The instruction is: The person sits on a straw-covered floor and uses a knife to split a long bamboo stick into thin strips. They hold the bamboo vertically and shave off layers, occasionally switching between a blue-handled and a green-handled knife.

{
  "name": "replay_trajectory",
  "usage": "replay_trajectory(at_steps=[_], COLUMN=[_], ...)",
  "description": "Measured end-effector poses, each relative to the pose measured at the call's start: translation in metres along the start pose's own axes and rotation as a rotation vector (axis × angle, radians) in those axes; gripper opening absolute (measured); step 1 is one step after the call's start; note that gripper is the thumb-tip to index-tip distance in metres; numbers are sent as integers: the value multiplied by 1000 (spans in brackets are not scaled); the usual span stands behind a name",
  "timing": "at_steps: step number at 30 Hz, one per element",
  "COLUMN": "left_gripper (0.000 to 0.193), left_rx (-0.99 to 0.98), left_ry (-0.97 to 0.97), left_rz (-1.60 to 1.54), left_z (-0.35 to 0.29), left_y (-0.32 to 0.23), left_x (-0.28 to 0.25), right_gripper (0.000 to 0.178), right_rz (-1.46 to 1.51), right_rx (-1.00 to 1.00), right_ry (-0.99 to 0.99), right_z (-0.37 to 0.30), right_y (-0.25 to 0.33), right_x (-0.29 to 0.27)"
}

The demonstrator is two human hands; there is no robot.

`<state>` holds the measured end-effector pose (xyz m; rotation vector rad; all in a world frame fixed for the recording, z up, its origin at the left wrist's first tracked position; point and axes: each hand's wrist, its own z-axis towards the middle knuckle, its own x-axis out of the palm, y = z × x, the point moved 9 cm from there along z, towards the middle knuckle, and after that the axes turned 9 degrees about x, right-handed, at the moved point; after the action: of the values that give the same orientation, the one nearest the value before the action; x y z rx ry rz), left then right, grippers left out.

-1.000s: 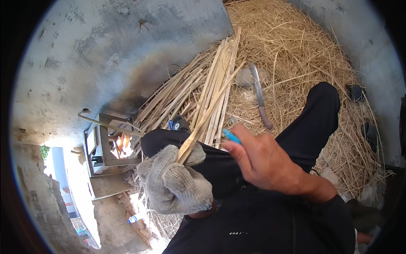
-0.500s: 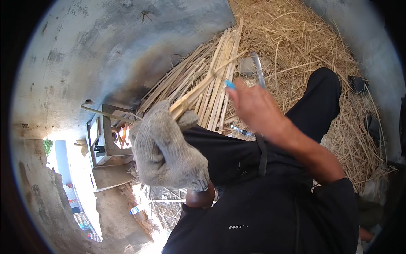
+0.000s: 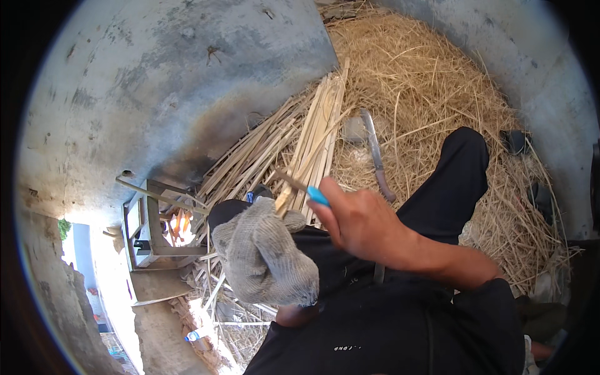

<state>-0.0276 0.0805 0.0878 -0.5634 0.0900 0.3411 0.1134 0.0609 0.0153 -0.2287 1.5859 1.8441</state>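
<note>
My left hand (image 3: pixel 265 253), in a grey knitted glove, is closed around a pale wooden strip (image 3: pixel 285 201). The strip sticks up past the glove and blends into the pile behind, so its far end is hard to tell. Bare, my right hand (image 3: pixel 370 224) grips a small knife by its blue handle (image 3: pixel 317 195). Its narrow blade (image 3: pixel 290 180) points up and left and crosses the line of the strip just beyond the glove; whether they touch I cannot tell. Both hands are above my black-clad lap.
Long split strips (image 3: pixel 320 125) lie beyond my hands. A curved-bladed machete (image 3: pixel 373 145) rests to their right, beside a heap of straw-like shavings (image 3: pixel 431 94). At left stands a wooden frame (image 3: pixel 167 250), with a small bottle (image 3: pixel 192 336) below it. Grey walls (image 3: pixel 150 81) close in the space.
My right hand and the knife have moved down and left, nearer the glove. The gloved hand has shifted slightly right and down, and the view has tilted, showing more of the far pile.
</note>
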Motion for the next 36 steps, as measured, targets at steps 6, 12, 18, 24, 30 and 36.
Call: replay_trajectory(at_steps=[6, 12, 18, 24, 30, 36], left_gripper=[24, 24, 33, 29, 31, 41], left_rx=[-26, 280, 237, 258, 177, 186], left_ry=[-76, 290, 320, 241, 169, 19], left_rz=[-189, -199, -312, -225, -277, -109], left_z=[-7, 3, -3, -5, -8, -4], left_y=[6, -1, 12, 8, 13, 4], left_x=[-3, 4, 1, -5, -3, 0], right_gripper=[25, 24, 25, 27, 26, 25], right_rz=[8, 160, -67, -99, -17, 222], right_rx=[231, 102, 134, 237, 234, 93], right_ry=[-99, 107, -12, -49, -80, 6], right_z=[15, -10, -9, -2, -17, -16], right_y=[-75, -3, -44, -101, -67, -15], right_x=[-17, -10, 4, 24, 3, 2])
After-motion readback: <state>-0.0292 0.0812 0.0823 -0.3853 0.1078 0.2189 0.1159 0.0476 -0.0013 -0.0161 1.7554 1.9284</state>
